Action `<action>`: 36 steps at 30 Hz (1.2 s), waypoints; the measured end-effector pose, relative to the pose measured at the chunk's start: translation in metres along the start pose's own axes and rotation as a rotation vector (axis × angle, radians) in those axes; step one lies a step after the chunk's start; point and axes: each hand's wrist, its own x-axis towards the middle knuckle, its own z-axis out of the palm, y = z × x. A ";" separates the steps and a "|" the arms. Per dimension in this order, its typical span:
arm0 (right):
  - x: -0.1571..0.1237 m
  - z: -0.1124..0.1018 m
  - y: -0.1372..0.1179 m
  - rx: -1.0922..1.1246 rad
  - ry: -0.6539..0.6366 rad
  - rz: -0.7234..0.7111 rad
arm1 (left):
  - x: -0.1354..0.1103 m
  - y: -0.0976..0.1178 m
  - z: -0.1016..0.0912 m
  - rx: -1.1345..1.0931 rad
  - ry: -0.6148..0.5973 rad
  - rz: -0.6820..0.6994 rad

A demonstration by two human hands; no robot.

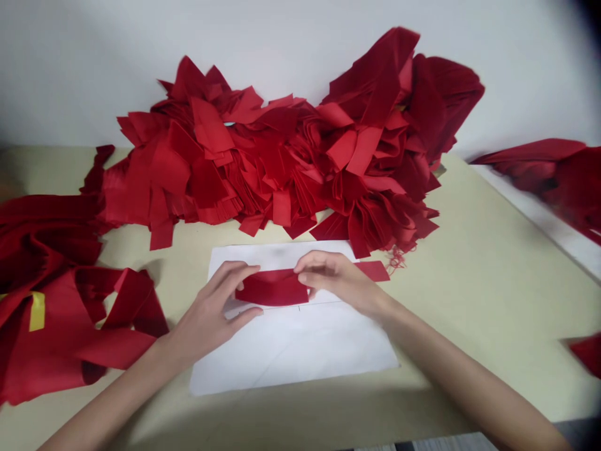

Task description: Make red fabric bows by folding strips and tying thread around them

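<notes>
A short red fabric strip [272, 288] lies across a white sheet of paper [291, 351], which carries thin drawn lines. My right hand [328, 275] pinches the strip's right end between thumb and fingertips. My left hand [225, 300] is at the opposite end, thumb spread away from the fingers, with the fingertips around the strip's left edge; how firmly they touch it is hidden. Beyond my right wrist, another flat red piece [374, 270] sticks out at the paper's right edge.
A large heap of red fabric strips [277, 163] spreads along the wall. Wider red cloth [56, 338] with a yellow strip [37, 311] lies at left. More red fabric [558, 175] rests on a white board [530, 213] at right. Loose red threads [397, 258] lie near the heap.
</notes>
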 end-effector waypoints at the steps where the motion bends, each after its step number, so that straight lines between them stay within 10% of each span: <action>1: 0.001 0.009 -0.001 0.072 -0.023 -0.003 | 0.000 0.004 0.000 -0.025 -0.025 -0.007; 11: 0.010 0.031 -0.007 0.166 -0.104 -0.077 | 0.002 0.011 0.001 -0.105 0.153 -0.086; 21: 0.017 -0.002 0.008 -0.159 0.058 -0.197 | 0.004 0.005 -0.001 0.100 -0.082 -0.065; 28: 0.000 0.011 -0.021 -0.188 -0.086 -0.294 | 0.004 0.017 0.004 0.010 0.163 0.010; 33: -0.019 -0.040 -0.021 -0.879 0.303 -0.349 | 0.007 0.012 -0.001 -0.031 0.128 0.047; 36: -0.039 -0.076 -0.006 -1.149 0.540 -0.063 | 0.004 0.015 0.003 0.009 -0.016 0.145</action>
